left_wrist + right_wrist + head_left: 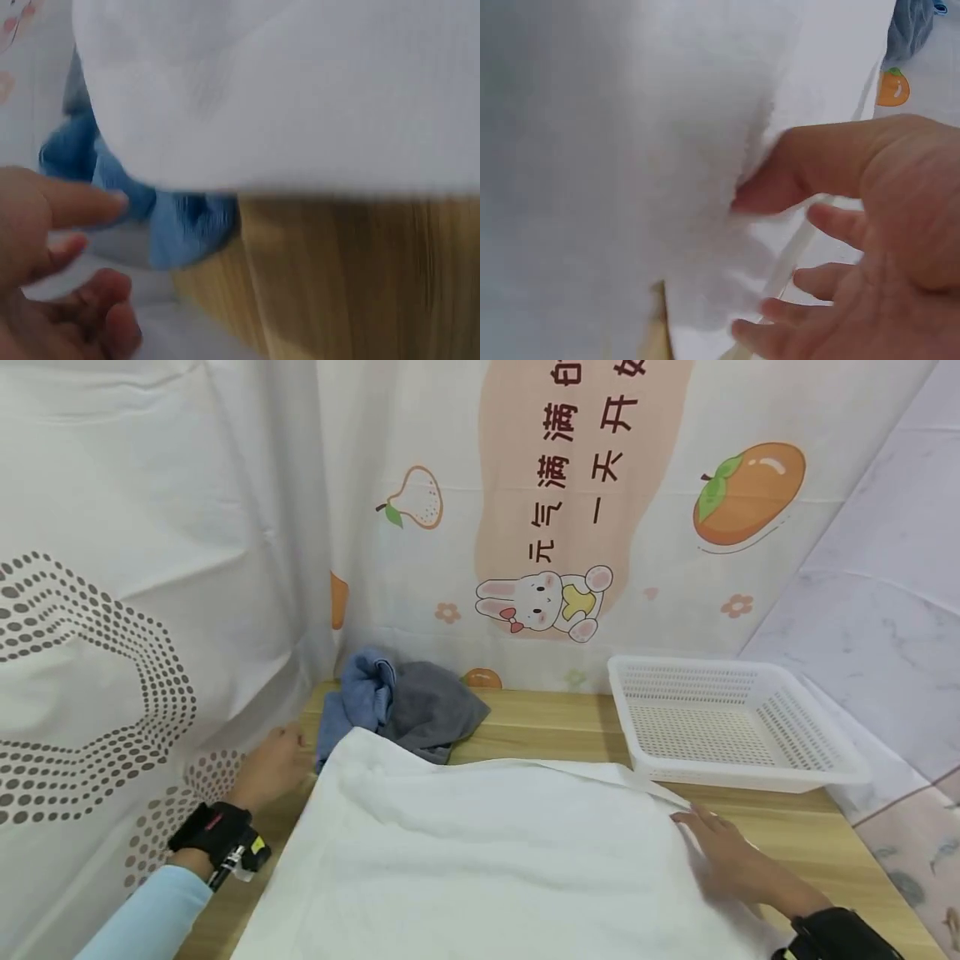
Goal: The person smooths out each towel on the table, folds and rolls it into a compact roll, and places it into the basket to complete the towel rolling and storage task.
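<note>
A large white cloth (495,852) spreads over the wooden table, its far edge slightly folded near the right side. My left hand (274,767) is beside the cloth's far left corner, apart from it and holding nothing. In the left wrist view the fingers (82,202) are loosely bent and spread. My right hand (723,856) touches the cloth's right edge. In the right wrist view the thumb (810,169) lies against the white fabric, while the other fingers are spread apart from it. Behind the cloth lie a crumpled blue towel (365,689) and a dark grey towel (435,706).
A white perforated plastic basket (637,760) stands at the back right of the wooden table (547,718). A printed curtain (420,568) hangs behind the table, and a white dotted sheet (225,677) hangs along the left.
</note>
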Available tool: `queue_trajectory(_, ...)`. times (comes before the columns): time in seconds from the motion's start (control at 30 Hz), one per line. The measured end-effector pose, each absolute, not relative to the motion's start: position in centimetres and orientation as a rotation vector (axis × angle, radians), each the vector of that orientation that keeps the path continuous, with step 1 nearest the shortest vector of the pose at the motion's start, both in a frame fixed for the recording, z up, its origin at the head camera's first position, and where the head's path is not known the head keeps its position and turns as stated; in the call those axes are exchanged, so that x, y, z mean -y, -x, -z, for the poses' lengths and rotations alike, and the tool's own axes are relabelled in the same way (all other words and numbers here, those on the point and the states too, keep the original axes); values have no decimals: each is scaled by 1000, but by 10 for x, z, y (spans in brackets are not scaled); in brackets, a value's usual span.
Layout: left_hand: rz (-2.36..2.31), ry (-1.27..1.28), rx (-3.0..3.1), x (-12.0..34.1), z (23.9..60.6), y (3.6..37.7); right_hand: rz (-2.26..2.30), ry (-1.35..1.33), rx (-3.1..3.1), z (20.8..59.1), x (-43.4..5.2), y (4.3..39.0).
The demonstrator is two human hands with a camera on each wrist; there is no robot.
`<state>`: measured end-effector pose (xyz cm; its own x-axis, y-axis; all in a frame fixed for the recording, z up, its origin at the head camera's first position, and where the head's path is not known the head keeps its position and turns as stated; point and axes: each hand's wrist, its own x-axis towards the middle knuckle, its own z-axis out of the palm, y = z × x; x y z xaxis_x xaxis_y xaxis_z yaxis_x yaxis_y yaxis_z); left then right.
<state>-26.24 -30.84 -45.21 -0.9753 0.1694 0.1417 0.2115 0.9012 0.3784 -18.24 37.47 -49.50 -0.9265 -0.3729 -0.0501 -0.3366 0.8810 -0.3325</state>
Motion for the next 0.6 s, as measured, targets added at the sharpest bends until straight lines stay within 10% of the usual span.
queue_trajectory(0.3,525,596,3035,248,481,294,249,576,-3145,503,-383,216)
queue_trajectory(0.6,447,550,2916,289,453,289,314,441,-3189,478,-405,217)
